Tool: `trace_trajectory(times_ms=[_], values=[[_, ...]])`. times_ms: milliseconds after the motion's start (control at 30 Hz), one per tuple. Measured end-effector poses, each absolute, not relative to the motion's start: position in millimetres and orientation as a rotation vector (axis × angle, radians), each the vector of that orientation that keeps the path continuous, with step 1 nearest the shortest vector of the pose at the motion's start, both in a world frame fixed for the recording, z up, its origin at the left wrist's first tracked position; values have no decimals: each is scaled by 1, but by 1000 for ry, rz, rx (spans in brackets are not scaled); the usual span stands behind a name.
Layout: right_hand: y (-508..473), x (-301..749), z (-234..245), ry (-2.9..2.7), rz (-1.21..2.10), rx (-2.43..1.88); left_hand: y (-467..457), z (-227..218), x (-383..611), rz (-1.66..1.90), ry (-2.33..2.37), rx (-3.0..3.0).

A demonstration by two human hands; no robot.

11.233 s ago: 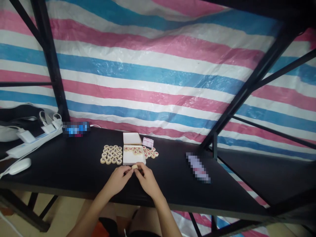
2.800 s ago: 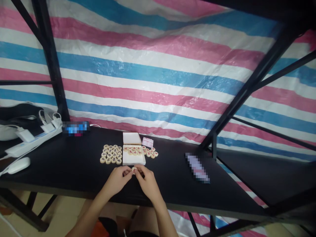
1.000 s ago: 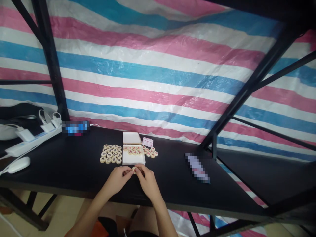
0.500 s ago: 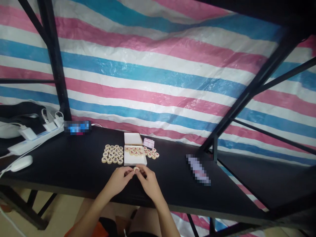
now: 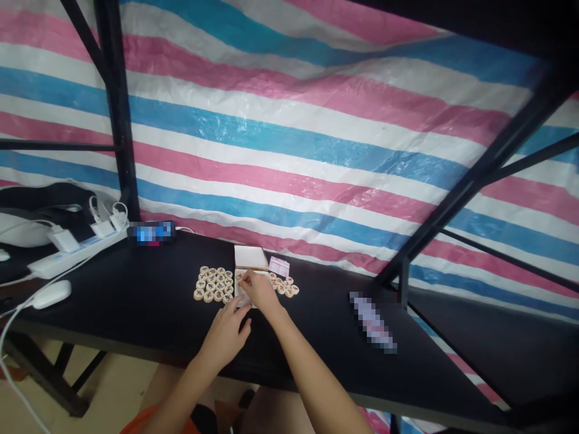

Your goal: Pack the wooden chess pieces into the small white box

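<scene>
My right hand (image 5: pixel 260 294) reaches over the white box tray (image 5: pixel 242 296), its fingertips pinched on a round Chinese chess piece at the tray's left side. The fingers mostly cover that piece. My left hand (image 5: pixel 227 328) rests at the tray's front edge, fingers stretched out and holding nothing. Left of the tray, wooden Chinese chess pieces (image 5: pixel 214 284) with dark characters stand in neat rows. Pieces with red characters (image 5: pixel 283 286) lie loose to the right, partly behind my right hand. The box lid (image 5: pixel 251 257) lies inside-up behind the tray.
A pink-and-white card (image 5: pixel 279 266) lies behind the loose pieces. On the black table (image 5: pixel 149 301) are a power strip (image 5: pixel 81 253) with chargers, a white mouse-shaped object (image 5: pixel 52 294), and two blurred-out objects, one at the back left and one at the right. Black frame posts flank a striped sheet.
My right hand has moved forward and left from the table's front into the tray with the piece. My left hand has let go of it and spread its fingers. The view has shifted slightly.
</scene>
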State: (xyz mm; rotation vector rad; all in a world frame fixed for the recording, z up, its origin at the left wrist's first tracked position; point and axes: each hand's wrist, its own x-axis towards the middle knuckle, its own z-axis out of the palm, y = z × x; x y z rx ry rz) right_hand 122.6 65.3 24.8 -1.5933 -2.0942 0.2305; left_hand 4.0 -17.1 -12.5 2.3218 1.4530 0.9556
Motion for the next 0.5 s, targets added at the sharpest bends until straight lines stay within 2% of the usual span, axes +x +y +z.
trace_trajectory(times_ms=[233, 500], values=[[72, 117, 17, -2141, -11, -1776, -15, -13, 4, 924, 1445, 2367], [72, 121, 18, -2241, 30, -1809, -14, -12, 4, 915, 1434, 2342]])
